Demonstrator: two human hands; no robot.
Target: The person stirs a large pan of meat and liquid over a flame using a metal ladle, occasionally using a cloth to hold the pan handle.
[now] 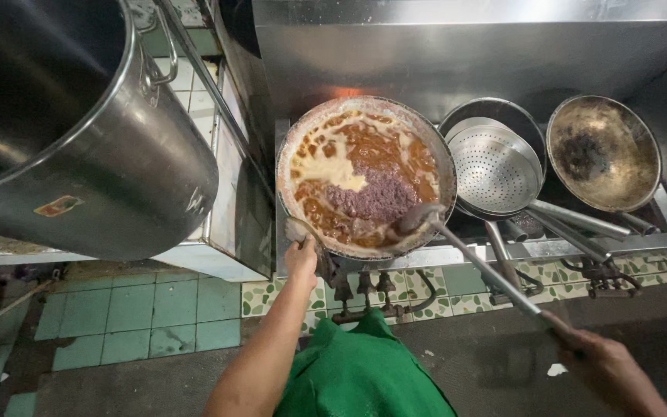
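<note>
A large wok [295,147] sits on the burner and holds orange-brown sauce, pale cream and a mound of purplish minced stuff. My left hand [301,259] grips the wok's handle at its near rim. My right hand [600,363] holds the far end of a long metal ladle [472,262], whose bowl rests at the wok's near right edge, touching the sauce.
A big steel stockpot [102,154] stands at the left on a tiled counter. To the wok's right lie a perforated metal strainer [496,166] in a pan and an empty darkened wok [604,150]. Gas valves [364,289] sit below the stove. My green apron [360,374] hangs over the floor.
</note>
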